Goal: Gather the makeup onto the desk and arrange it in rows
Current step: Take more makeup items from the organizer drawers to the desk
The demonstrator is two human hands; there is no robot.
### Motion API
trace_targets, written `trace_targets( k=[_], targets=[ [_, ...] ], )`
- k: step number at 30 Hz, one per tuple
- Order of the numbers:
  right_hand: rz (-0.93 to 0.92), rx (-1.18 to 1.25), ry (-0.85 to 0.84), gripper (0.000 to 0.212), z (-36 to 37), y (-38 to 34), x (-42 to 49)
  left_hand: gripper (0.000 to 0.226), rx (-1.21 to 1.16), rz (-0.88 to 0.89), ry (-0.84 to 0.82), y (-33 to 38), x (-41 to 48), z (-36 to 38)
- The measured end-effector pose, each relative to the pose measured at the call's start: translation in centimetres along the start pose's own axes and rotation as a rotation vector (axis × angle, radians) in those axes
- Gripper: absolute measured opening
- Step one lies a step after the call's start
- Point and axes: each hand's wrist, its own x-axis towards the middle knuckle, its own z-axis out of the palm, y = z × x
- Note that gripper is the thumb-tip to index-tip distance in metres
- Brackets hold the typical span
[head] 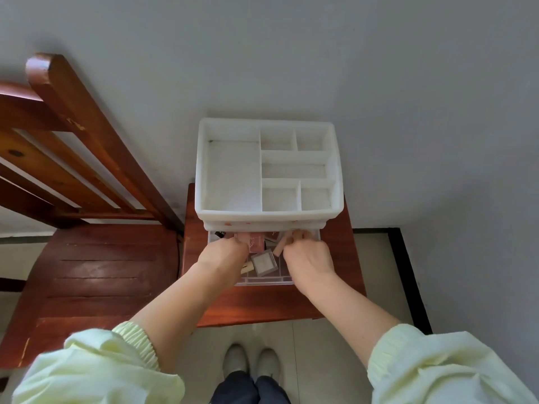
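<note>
Reaching left hand [224,253] and right hand [309,258] into the open drawer [262,282] over the bench [262,307], fingers [297,236] curling among the makeup [264,265] there, hold impossible to tell, risking dragging the drawer out and spilling everything.

left grip [224,253]: fingertips curled out of sight, hold unclear | right grip [309,258]: covers right part of drawer [262,280], hold unclear | pink box [256,242]: print too small to read | chair [102,272]: cut off by left edge
</note>
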Motion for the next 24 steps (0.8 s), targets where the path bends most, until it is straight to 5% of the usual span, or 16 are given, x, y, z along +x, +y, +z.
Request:
trace_targets(
  k=[2,9,14,19,24],
  targets=[
    [-0.030,0.017,0.007,0.043,-0.1,0.3,0.0,0.009,0.017,0.044,-0.001,-0.3,0.0,-0.2],
    [-0.055,0.303,0.015,0.015,-1.4,2.5,-0.8,0.025,-0.268,0.180,0.046,-1.9,-0.6,-0.5],
    [0.070,0.915,-0.180,0.028,-1.0,2.4,-1.5,0.010,-0.687,0.123,0.328,-1.8,-2.2,0.6],
    [0.104,1.053,-0.259,0.033,-0.7,0.3,-0.2,0.040,-0.370,0.098,0.415,-0.6,-1.7,0.7],
    [0.136,0.804,-0.186,0.045,-0.8,-0.9,0.3,0.063,0.043,0.124,0.349,-0.3,-0.1,1.5]
  ],
)
